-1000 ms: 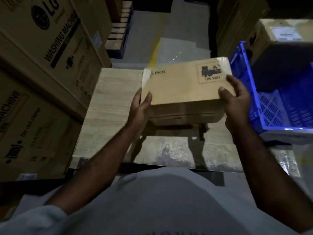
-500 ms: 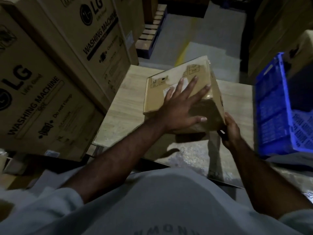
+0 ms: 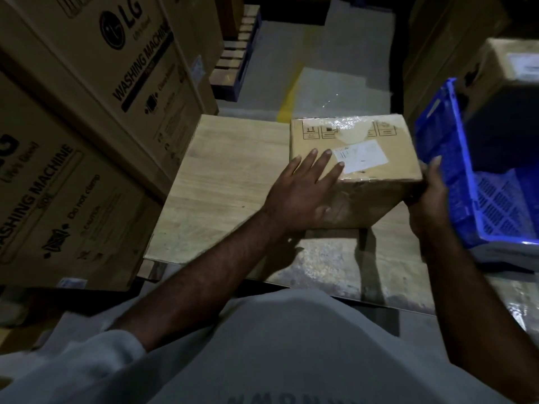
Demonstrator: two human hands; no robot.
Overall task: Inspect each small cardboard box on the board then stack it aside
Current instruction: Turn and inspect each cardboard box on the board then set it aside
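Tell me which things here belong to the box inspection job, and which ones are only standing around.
Job: small cardboard box, left hand flat on it, right hand gripping its corner, wooden board below.
Standing around: blue crate, LG washing machine cartons.

Pale grey shirt point(image 3: 291, 345) with a short sleeve point(image 3: 87, 357) and dark chest lettering point(image 3: 288, 399) (cut off below)
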